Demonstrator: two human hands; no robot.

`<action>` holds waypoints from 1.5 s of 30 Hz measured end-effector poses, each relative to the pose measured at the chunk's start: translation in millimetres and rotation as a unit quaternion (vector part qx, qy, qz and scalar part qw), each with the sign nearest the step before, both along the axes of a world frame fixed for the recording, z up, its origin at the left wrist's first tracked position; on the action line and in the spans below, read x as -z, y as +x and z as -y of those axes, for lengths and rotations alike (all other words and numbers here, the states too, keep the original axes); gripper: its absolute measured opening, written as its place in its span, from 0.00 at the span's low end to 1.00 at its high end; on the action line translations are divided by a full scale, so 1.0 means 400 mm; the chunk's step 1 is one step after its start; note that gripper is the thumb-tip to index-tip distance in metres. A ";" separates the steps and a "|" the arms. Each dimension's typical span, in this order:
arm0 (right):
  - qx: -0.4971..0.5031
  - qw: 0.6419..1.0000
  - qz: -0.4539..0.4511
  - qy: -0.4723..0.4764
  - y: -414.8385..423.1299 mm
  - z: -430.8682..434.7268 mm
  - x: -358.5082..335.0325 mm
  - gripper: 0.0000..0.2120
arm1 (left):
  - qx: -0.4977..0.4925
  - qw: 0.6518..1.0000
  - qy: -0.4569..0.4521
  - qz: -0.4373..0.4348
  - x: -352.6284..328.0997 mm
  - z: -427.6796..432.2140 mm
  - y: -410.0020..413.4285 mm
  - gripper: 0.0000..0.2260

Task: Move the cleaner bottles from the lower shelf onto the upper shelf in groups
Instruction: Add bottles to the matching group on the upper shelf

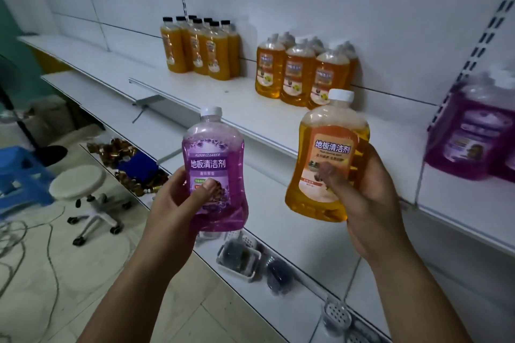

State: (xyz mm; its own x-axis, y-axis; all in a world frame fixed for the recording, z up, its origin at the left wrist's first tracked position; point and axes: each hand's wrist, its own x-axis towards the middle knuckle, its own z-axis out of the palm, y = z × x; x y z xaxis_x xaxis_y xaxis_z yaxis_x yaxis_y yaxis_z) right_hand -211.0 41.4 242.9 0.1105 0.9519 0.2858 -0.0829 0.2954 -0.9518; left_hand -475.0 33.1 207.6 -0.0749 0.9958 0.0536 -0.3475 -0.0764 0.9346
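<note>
Holding one cleaner bottle apiece, both hands are raised in front of the upper shelf, the landmark for every position below. The left hand is closed around the lower body of the purple bottle, thumb pressed on its label; the bottle stands nearly upright, white cap uppermost, in the air just before the shelf's front edge and not touching it. The right hand grips the orange bottle from its right side, thumb across the label; this bottle tilts slightly, its white cap reaching above the shelf's front edge, and it is likewise held in the air.

On the upper shelf, toward the back wall, stand two groups. A cluster of tall black-capped orange bottles occupies the left part. A cluster of squat orange bottles, matching the held orange one, stands to its right. Farther right, past the slotted upright, purple bottles stand on the adjoining shelf section, blurred at the picture's edge.

Below the upper shelf runs the lower shelf, and under that a bottom shelf carries small white baskets with dark contents. Left of the shelving, on the tiled floor, stand a round white stool on castors and a blue plastic stool.
</note>
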 end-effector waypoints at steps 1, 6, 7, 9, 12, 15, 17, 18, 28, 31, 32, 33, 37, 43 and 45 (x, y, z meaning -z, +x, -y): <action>0.003 1.000 0.010 0.006 -0.010 -0.043 -0.009 0.29 | -0.010 1.000 0.003 -0.007 -0.004 -0.029 -0.010 0.22; 0.022 0.999 0.031 0.009 -0.059 -0.262 -0.043 0.29 | -0.038 0.999 0.016 -0.027 -0.020 -0.141 -0.056 0.22; 0.024 0.999 0.031 0.008 -0.072 -0.302 -0.054 0.29 | -0.042 0.998 0.021 -0.032 -0.019 -0.163 -0.066 0.24; 0.036 0.998 0.044 0.015 -0.100 -0.373 -0.077 0.27 | -0.052 0.997 0.030 -0.047 -0.022 -0.210 -0.085 0.28; 0.069 0.994 0.075 0.030 -0.146 -0.473 -0.101 0.26 | -0.045 0.997 0.040 -0.058 -0.043 -0.289 -0.112 0.39; 0.092 0.990 0.100 0.026 -0.194 -0.561 -0.112 0.25 | -0.037 0.995 0.057 -0.072 -0.060 -0.385 -0.154 0.40; 0.110 0.987 0.116 0.028 -0.229 -0.615 -0.117 0.24 | -0.025 0.994 0.070 -0.080 -0.065 -0.454 -0.187 0.38; 0.118 0.985 0.125 0.031 -0.247 -0.641 -0.119 0.24 | -0.017 0.994 0.075 -0.084 -0.068 -0.488 -0.203 0.38; 0.181 0.966 0.185 0.012 -0.356 -0.820 -0.095 0.31 | 0.047 0.994 0.078 -0.067 -0.089 -0.740 -0.344 0.37; 0.202 0.961 0.188 -0.003 -0.358 -0.828 -0.080 0.33 | 0.071 0.992 0.082 -0.062 -0.086 -0.779 -0.360 0.31; 0.209 0.960 0.188 -0.003 -0.356 -0.829 -0.077 0.33 | 0.076 0.992 0.082 -0.064 -0.084 -0.789 -0.363 0.30; 0.214 0.959 0.188 -0.003 -0.354 -0.829 -0.076 0.33 | 0.081 0.991 0.082 -0.065 -0.083 -0.798 -0.366 0.29; 0.248 0.946 0.210 -0.004 -0.348 -0.830 -0.065 0.34 | 0.095 0.990 0.080 -0.062 -0.079 -0.828 -0.374 0.28; 0.285 0.931 0.229 -0.002 -0.349 -0.836 -0.058 0.34 | 0.109 0.987 0.089 -0.081 -0.072 -0.843 -0.373 0.30; 0.293 0.927 0.235 -0.001 -0.353 -0.838 -0.055 0.33 | 0.116 0.985 0.094 -0.089 -0.070 -0.844 -0.371 0.29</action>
